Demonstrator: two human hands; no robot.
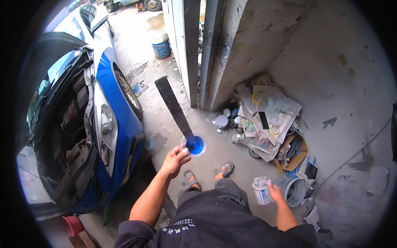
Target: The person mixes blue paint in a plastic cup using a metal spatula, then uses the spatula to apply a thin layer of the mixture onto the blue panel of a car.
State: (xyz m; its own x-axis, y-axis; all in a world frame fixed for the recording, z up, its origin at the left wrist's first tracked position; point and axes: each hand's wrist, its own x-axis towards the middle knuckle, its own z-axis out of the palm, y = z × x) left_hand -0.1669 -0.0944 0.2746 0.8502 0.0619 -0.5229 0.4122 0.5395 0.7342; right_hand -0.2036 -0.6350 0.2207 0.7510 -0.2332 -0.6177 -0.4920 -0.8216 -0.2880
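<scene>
My left hand [175, 160] is closed on the rim of a clear plastic cup with blue paint [197, 146] inside. A long dark flat stirring stick [173, 105] stands tilted in the cup, its lower end in the paint and its upper end leaning away to the left. Low on the right, my right hand [276, 192] grips a whitish container [261, 194] with a blue-marked side and a pale, crumpled-looking top; what fills it I cannot make out. Just beyond that hand stands a grey, paint-stained bucket [296, 191].
A blue and white car [118, 95] with its hood raised fills the left side. Papers [275, 108], tape rolls, a phone [263, 120] and cans [221, 121] are heaped beside the right wall. A blue drum [161, 47] stands farther off; a red basin [73, 225] sits lower left.
</scene>
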